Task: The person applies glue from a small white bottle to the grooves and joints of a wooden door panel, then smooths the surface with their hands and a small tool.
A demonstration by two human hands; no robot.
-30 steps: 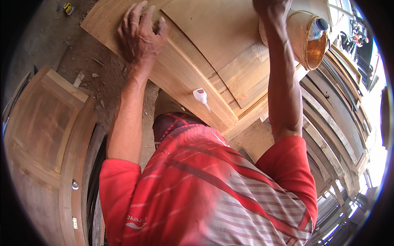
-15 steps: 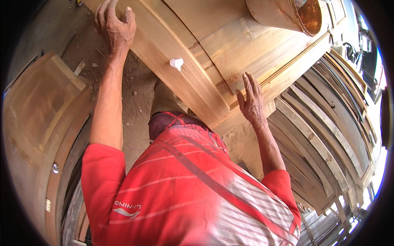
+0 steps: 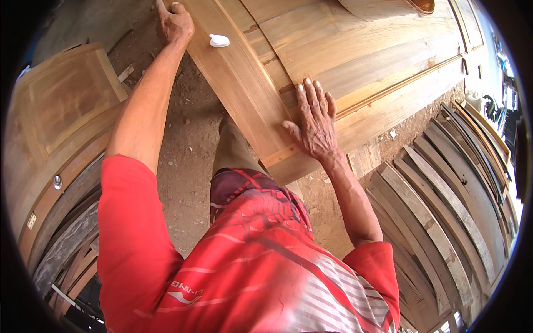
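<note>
A large framed wooden door (image 3: 244, 72) lies flat in front of me, its near corner pointing toward my body. My left hand (image 3: 176, 26) is at the door's left edge, thumb on top and the other fingers curled at the side, partly hidden. Flat on the frame by the near corner lies my right hand (image 3: 317, 125), open, with fingers stretched out and thumb apart. Between the hands, nearer the left, a small white object (image 3: 220, 41) rests on the frame; its kind is unclear.
On the door's far part stands a round brownish bucket (image 3: 383, 6), cut off by the top edge. Curved-looking boards (image 3: 438, 205) are stacked on the right. Another panelled door (image 3: 66, 105) and more planks stand on the left, above a dirt floor (image 3: 191, 144).
My right hand has come down flat onto the door's near corner. My left hand has closed at the edge. The view has shifted, so the bucket and the white object sit higher.
</note>
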